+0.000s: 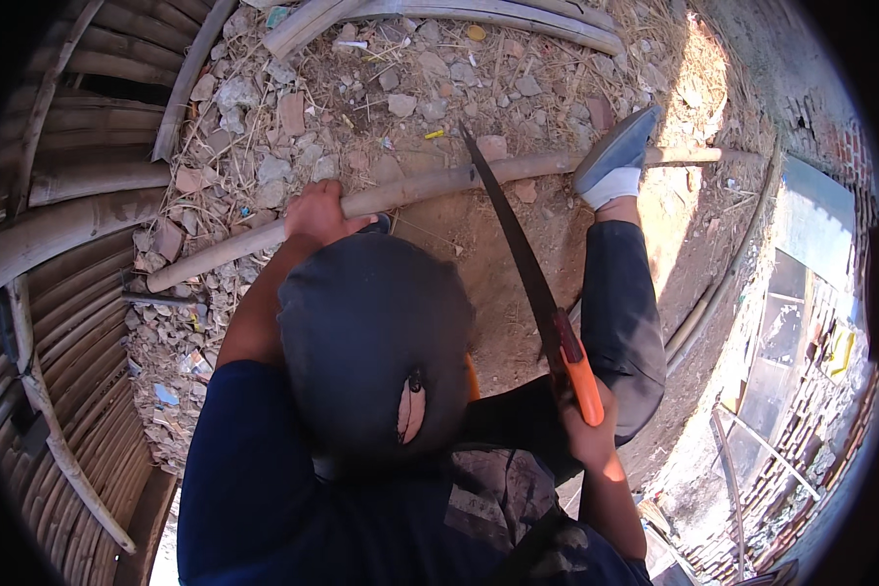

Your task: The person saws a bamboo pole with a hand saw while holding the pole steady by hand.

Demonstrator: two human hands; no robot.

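Observation:
My left hand [317, 210] grips a long bamboo pole [410, 188] that lies slantwise across the ground, its near end low on the left. In my right hand [591, 430] is a handsaw [518, 244], held by its orange handle. The dark blade points away from me and its far part passes over the pole; I cannot tell whether its teeth touch the bamboo. My right foot, in a blue-grey shoe [615, 151], rests over the pole to the right of the blade. A dark cap [376, 342] covers the middle of the view and hides what lies beneath it.
Broken bricks, stones and dry straw [400, 103] litter the ground. Thick split poles [488, 12] lie at the far edge. A bamboo slat wall [78, 391] stands on the left, a brick wall [855, 146] on the right. More thin poles [713, 303] lie along the right side.

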